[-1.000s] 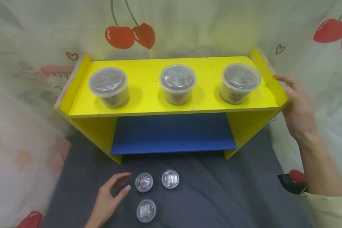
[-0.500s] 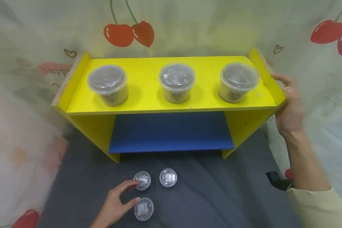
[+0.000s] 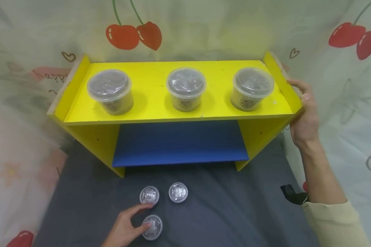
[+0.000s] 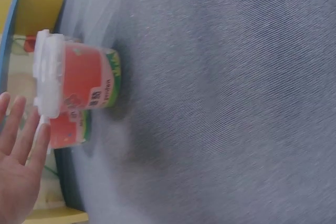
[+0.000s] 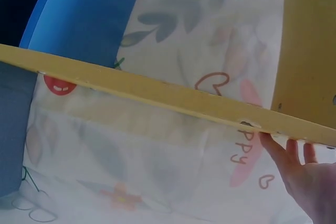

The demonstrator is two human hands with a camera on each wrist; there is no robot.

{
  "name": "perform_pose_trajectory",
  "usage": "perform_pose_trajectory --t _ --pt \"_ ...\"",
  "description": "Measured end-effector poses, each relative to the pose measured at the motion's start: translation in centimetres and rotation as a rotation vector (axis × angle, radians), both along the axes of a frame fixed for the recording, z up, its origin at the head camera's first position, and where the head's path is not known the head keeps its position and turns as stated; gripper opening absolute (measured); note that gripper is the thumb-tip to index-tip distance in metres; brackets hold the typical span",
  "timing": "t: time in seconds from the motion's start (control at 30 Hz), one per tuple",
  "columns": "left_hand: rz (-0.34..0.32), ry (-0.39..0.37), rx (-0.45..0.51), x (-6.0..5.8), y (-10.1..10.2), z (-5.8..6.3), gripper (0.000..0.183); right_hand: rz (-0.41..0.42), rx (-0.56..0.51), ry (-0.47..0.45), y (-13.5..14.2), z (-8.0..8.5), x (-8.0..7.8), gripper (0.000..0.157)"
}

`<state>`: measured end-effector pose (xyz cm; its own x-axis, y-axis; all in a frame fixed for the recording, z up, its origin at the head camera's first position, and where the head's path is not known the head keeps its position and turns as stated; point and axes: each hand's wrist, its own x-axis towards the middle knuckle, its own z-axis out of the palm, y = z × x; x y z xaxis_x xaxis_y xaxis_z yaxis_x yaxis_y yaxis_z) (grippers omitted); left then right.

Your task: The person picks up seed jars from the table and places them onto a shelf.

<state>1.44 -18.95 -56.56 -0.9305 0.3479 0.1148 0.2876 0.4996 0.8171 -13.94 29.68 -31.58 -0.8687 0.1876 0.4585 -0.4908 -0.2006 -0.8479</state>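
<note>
Three small lidded tubs stand on the dark cloth: a front one (image 3: 153, 229), a back left one (image 3: 149, 195) and a back right one (image 3: 178, 192). In the left wrist view a tub (image 4: 86, 74) shows a white lid and a red and green label. My left hand (image 3: 123, 224) is beside the left two tubs, its thumb over the front lid and a finger near the back left one; its fingers (image 4: 26, 137) are extended. My right hand (image 3: 305, 116) rests on the outer top edge of the yellow shelf's right side panel (image 5: 157, 95).
The yellow shelf unit (image 3: 148, 89) has a blue lower board (image 3: 179, 144). On top stand three clear lidded tubs: left (image 3: 111, 91), middle (image 3: 186, 89) and right (image 3: 251, 88). A cherry-print curtain (image 3: 219, 31) hangs behind and at both sides.
My left hand has moved right, from beside the tubs until its thumb overlaps the front lid. My right hand stays at the shelf panel. The head view has shifted slightly.
</note>
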Motion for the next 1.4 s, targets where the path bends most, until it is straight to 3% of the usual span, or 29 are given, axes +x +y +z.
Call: perform_pose_trajectory --t 0.07,0.17,0.3,0.5,0.57,0.7,0.77,1.0,1.4 --pt "0.031 -0.017 -0.008 0.2 0.1 -0.4 0.055 -0.005 0.002 0.006 -0.1 0.0 0.0 0.044" --pt "0.035 0.034 0.011 0.5 0.3 -1.1 0.057 -0.008 0.006 0.014 -0.2 0.0 0.0 0.044" --pt "0.001 0.100 0.041 0.9 0.4 -1.8 0.056 -0.016 0.004 0.026 -0.3 0.0 0.0 0.044" --pt "-0.083 0.094 0.057 1.7 0.1 -2.9 0.058 -0.026 -0.016 0.017 -0.5 -0.2 -0.2 0.044" --pt "-0.076 0.036 0.042 2.0 0.0 -3.1 0.061 -0.022 -0.028 0.021 -0.6 -0.3 -0.2 0.044" --pt "0.036 -0.202 -0.003 2.6 0.0 -2.8 0.069 -0.020 -0.030 0.030 -1.0 -0.5 -0.4 0.044" --pt "0.077 -0.278 -0.014 2.9 0.0 -2.8 0.072 -0.013 -0.026 0.031 -1.1 -0.5 -0.5 0.044" --pt "0.056 -0.241 -0.059 3.2 -0.3 -3.6 0.082 -0.034 0.037 0.026 -1.4 -0.5 -0.8 0.047" --pt "0.125 -0.363 -0.146 3.3 0.1 -3.8 0.085 -0.035 0.034 0.028 -1.4 -0.5 -0.8 0.048"
